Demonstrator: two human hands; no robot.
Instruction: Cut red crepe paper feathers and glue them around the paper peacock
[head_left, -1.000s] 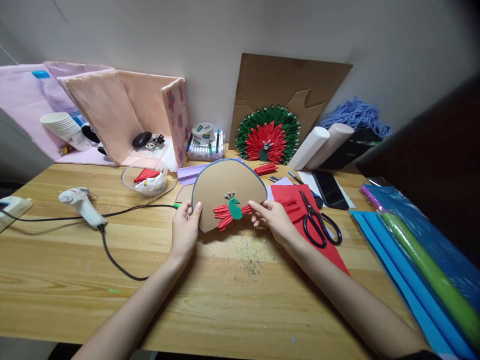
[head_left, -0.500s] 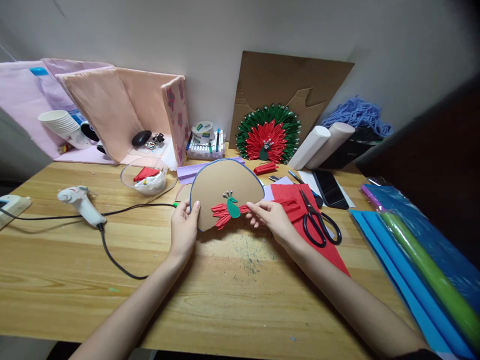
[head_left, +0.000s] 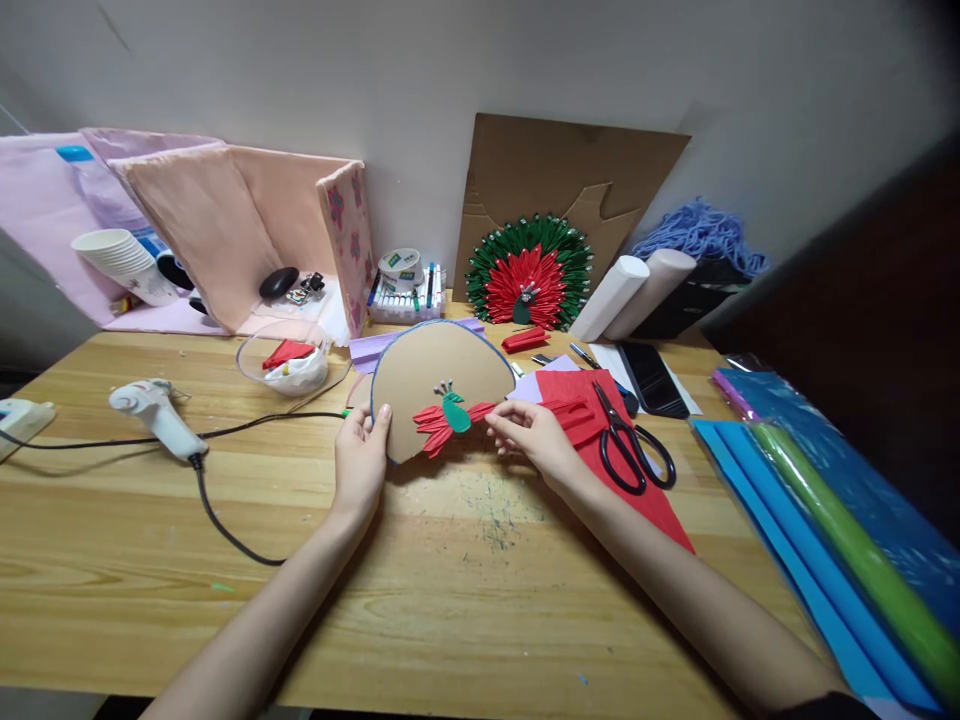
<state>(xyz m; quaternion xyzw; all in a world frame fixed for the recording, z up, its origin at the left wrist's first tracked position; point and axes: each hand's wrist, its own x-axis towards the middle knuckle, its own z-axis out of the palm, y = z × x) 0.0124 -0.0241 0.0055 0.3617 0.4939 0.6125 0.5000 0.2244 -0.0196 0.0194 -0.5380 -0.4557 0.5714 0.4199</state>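
My left hand grips the lower left edge of a rounded cardboard piece outlined in blue, tilted up over the table. A green paper peacock body with a small beaded crest sits low on the cardboard. Red crepe paper petals fan out on its left. My right hand pinches a red petal on the body's right side, fingertips together. Just right of that hand, black-handled scissors lie on red crepe paper.
A white glue gun with its cord lies at left, near a clear bowl. A finished red and green peacock leans on cardboard at the back. A phone and wrapped paper rolls are on the right.
The view has shifted slightly, so everything sits a little further left. Both hands keep their hold on the cardboard and the red petal.
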